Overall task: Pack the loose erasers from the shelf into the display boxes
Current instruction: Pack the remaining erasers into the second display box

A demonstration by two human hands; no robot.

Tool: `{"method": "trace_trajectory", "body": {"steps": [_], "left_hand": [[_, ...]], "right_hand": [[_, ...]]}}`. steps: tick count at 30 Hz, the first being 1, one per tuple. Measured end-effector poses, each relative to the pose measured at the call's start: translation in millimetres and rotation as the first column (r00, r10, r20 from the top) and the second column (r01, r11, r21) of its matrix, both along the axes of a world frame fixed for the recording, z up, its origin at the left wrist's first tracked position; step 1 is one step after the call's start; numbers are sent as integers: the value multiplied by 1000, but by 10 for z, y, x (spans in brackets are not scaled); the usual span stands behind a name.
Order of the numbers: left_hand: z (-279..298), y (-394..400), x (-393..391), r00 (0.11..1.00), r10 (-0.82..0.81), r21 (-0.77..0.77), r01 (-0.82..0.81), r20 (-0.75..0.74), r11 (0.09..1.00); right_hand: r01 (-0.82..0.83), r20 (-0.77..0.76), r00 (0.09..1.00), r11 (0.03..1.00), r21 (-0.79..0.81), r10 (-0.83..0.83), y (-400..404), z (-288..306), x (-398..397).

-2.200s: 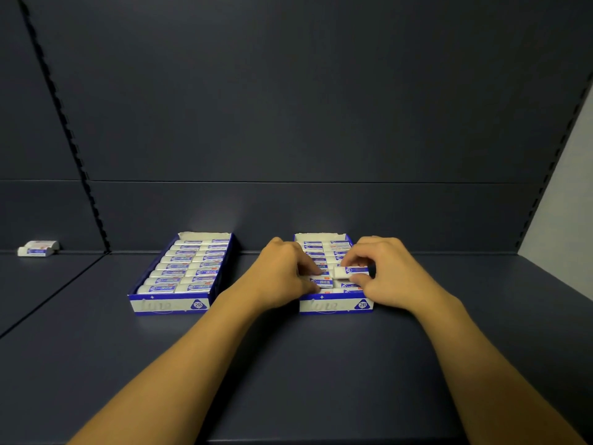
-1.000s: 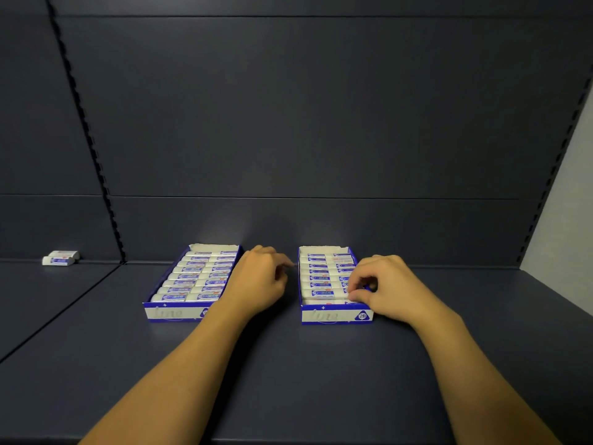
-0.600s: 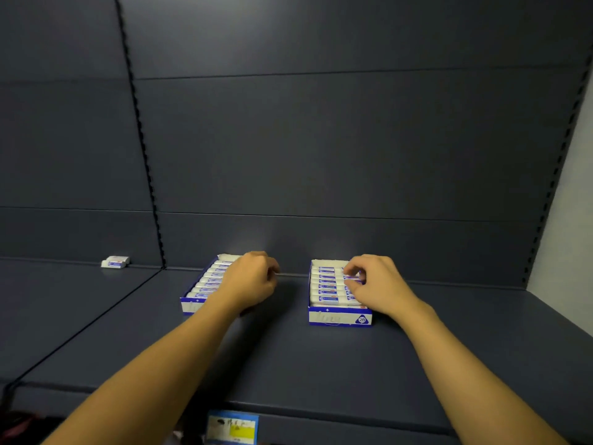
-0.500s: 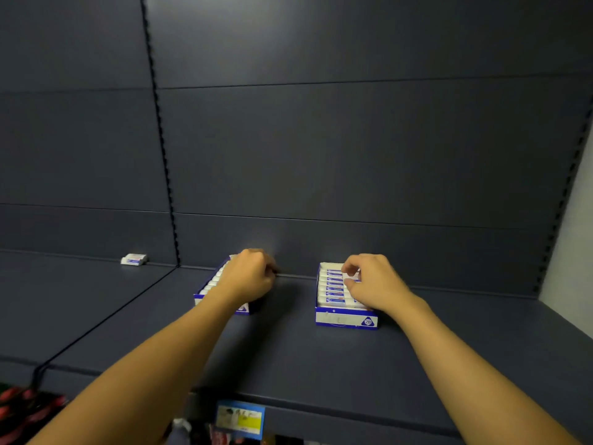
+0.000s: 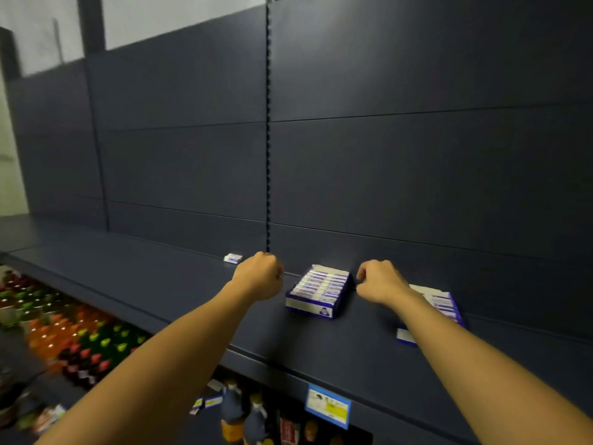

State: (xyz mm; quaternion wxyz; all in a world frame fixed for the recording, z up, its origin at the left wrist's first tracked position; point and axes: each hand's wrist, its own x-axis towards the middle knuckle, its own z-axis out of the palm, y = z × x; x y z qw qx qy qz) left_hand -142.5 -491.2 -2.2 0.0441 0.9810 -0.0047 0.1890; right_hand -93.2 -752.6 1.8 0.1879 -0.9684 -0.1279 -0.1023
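Note:
Two blue-and-white display boxes filled with rows of erasers stand on the dark shelf (image 5: 179, 284). The left box (image 5: 317, 295) lies between my hands. The right box (image 5: 444, 305) is partly hidden by my right forearm. Loose erasers (image 5: 233, 257) lie at the back of the shelf, just left of my left hand. My left hand (image 5: 260, 277) hovers over the shelf left of the left box, fingers curled into a fist, with nothing visible in it. My right hand (image 5: 378, 282) hovers between the boxes, fingers curled, also holding nothing that I can see.
A slotted upright (image 5: 268, 155) runs down the back panel behind my left hand. A price tag (image 5: 327, 405) hangs on the shelf's front edge. Coloured drink bottles (image 5: 64, 335) fill the shelves below at the left.
The view has swung left and pulled back. Both hands have left the boxes and shifted left: the left hand is now past the left box, and the right hand is off the right box.

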Motion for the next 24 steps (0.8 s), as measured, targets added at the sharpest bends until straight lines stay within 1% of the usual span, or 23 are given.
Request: {"method": "trace_trajectory", "body": {"steps": [7, 13, 24], "left_hand": [[-36, 748, -246, 997, 72, 14, -72, -38, 997], [-110, 1433, -350, 993, 92, -16, -94, -74, 995], [-232, 2423, -321, 996, -9, 13, 10, -84, 1000]], "right_hand": [[-101, 3, 995, 995, -5, 101, 874, 25, -70], [-112, 7, 994, 993, -39, 113, 1579, -18, -192], [-63, 2, 998, 996, -69, 63, 2484, -118, -308]]}}
